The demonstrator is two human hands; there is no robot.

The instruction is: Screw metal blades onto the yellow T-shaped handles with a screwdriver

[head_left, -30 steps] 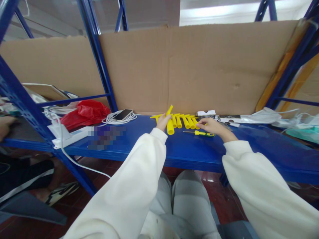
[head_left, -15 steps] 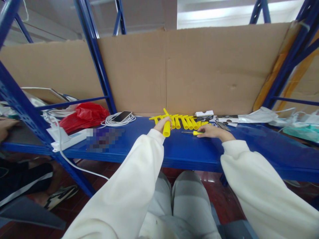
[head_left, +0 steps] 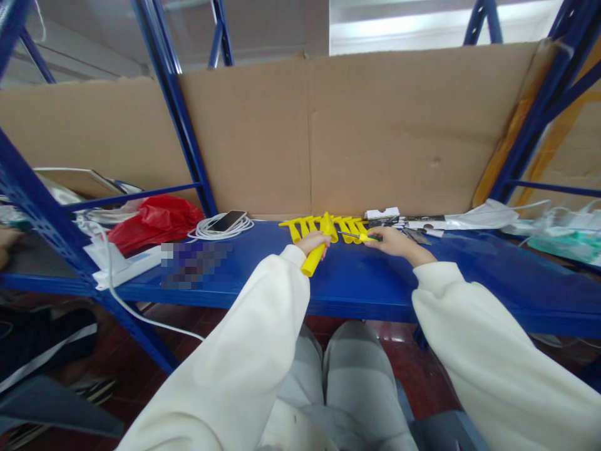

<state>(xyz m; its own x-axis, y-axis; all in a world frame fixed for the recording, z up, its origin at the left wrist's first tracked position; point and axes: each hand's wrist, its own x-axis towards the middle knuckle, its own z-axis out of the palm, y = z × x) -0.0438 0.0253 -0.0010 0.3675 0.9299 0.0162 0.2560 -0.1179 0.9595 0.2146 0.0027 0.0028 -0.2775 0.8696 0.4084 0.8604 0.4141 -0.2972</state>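
Observation:
My left hand (head_left: 314,242) is closed around a yellow plastic piece (head_left: 312,262) with a round tube handle pointing down toward me and a wider, pointed head rising above the fingers. In my right hand (head_left: 393,243) is a small screwdriver (head_left: 363,237) with a yellow handle, pinched between the fingers. Its thin metal shaft points left, toward the head of the held piece; whether the tip touches it I cannot tell. Behind both hands, several similar yellow pieces (head_left: 348,229) lie in a row on the blue shelf (head_left: 361,282).
A phone (head_left: 228,220) rests on a coiled white cable (head_left: 200,235), beside a red plastic bag (head_left: 157,220). A white power strip (head_left: 126,266) lies at left. Small boxes (head_left: 382,216) and a white packet (head_left: 481,216) are at back right. A cardboard panel (head_left: 375,131) stands behind.
My left hand has tilted the yellow piece, so its head now shows above the fingers. My right hand has raised the screwdriver and brought its shaft close to that head.

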